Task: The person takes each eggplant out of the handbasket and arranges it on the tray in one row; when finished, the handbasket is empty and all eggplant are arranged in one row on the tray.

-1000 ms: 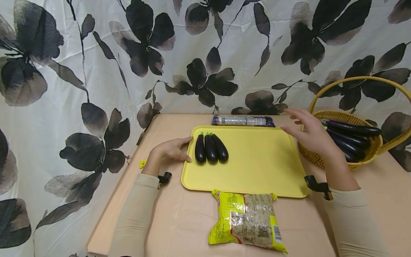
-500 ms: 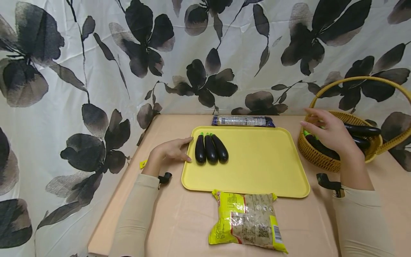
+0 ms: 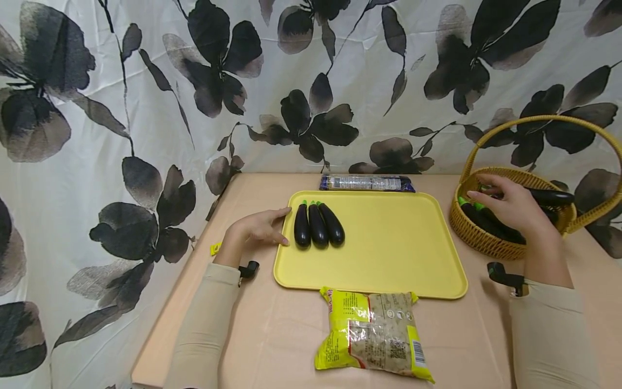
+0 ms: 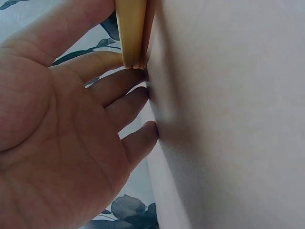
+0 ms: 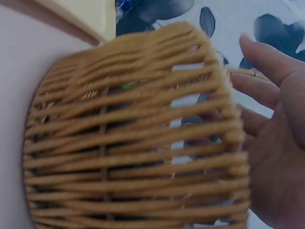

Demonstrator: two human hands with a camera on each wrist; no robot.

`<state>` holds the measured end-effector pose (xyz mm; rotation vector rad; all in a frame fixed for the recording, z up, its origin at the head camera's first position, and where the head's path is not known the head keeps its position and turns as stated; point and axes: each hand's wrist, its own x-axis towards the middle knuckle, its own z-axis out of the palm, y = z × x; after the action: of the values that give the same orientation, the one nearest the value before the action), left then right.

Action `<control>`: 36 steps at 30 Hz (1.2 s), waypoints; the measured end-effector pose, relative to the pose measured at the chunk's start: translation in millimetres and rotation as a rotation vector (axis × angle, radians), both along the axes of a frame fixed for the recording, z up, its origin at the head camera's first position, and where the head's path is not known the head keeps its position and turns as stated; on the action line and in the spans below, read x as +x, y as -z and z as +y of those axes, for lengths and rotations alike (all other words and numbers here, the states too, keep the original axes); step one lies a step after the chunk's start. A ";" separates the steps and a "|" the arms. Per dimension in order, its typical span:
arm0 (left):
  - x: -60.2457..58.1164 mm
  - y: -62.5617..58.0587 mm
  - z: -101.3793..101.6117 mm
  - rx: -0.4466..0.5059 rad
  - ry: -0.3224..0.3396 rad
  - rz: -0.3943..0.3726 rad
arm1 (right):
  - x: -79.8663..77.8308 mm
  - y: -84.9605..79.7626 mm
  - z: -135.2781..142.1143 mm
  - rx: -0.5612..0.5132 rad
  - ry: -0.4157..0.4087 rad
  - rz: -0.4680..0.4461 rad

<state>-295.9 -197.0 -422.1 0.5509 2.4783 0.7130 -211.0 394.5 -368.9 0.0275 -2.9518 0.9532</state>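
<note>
My left hand point(image 3: 257, 227) touches the left edge of a yellow tray point(image 3: 398, 243). In the left wrist view, that hand's point(image 4: 71, 114) fingers extend loosely, with the thumb and index finger at the tray's edge point(image 4: 132, 33). Three dark eggplants point(image 3: 318, 226) lie side by side on the tray's left part. Over the wicker basket point(image 3: 478, 240) my right hand point(image 3: 517, 210) reaches in above several more eggplants point(image 3: 554, 198), partly covering them. From the right wrist view, its fingers point(image 5: 259, 90) are spread beyond the basket's woven wall point(image 5: 143, 40), holding nothing visible.
A yellow and clear plastic bag point(image 3: 374, 335) lies in front of the tray. Behind the tray is a long dark-blue packet point(image 3: 366, 183). The basket's tall arched handle point(image 3: 549, 118) rises at the right. A floral cloth point(image 3: 311, 70) hangs behind the table.
My right hand has moved right, from beyond the tray's far right corner to over the eggplants in the basket. The left hand stays at the tray's edge.
</note>
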 end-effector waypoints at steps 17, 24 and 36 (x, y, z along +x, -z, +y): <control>1.3 -1.4 0.3 0.002 -0.008 0.002 | 0.5 14.0 24.2 0.063 -0.101 -0.221; 0.0 -0.1 0.6 0.003 0.000 -0.002 | 0.4 19.8 25.9 0.072 -0.147 -0.264; 2.9 -2.8 1.4 0.012 -0.009 -0.015 | 0.3 23.4 28.6 0.061 -0.156 -0.237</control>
<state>-293.1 -195.6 -419.3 0.5373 2.4660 0.7335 -210.7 423.1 -392.3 0.1598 -3.2372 0.9435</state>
